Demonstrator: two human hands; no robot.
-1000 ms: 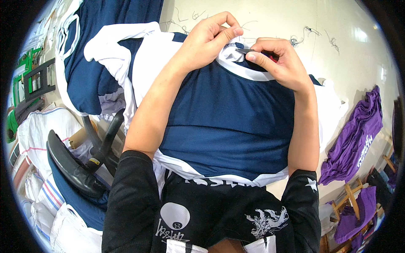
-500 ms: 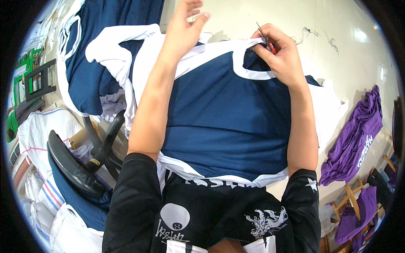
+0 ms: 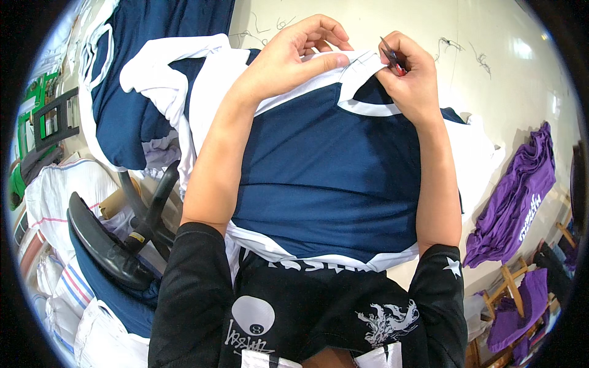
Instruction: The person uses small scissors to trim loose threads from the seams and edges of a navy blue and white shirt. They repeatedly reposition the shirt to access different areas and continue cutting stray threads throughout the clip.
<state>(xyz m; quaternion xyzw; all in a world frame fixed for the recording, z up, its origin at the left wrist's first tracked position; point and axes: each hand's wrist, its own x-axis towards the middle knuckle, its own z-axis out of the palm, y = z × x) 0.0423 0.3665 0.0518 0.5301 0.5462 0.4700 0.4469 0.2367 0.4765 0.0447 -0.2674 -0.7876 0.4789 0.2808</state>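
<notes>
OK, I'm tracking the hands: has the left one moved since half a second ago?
Yes: the left hand has moved rightward, closer to the dark thread scraps at upper right.

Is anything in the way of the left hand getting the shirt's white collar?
Nothing visible: the left hand is close beside the white collar, and the snips are over in the right hand.

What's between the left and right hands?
White fabric of the navy-and-white shirt, crossed by thin dark lines, possibly loose threads; visible in the head view.
</notes>
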